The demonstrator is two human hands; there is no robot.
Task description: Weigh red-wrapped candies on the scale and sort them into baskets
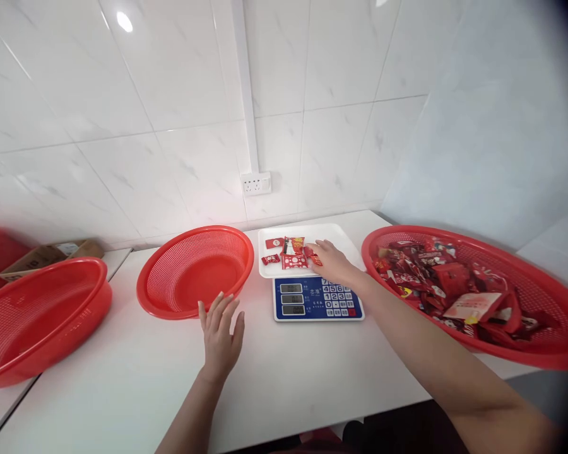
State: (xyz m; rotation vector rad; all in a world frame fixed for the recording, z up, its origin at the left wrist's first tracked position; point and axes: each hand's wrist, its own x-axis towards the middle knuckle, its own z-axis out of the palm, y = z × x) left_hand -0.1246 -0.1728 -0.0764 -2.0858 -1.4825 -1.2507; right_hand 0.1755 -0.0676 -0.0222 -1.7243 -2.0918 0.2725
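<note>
My right hand is at the right part of the white weighing tray on a digital scale. Its thumb and fingers are around a small red candy packet; the palm hides part of it. Several other wrapped candies lie to its left on the tray, among them a red and yellow packet and a dotted red packet. My left hand, fingers spread and holding nothing, is at the front rim of a red perforated basket with nothing in it.
A large red basket full of red-wrapped candies stands at the right, under my right forearm. Another red basket is at the left, with a cardboard box behind it. A socket is on the tiled wall behind the white table.
</note>
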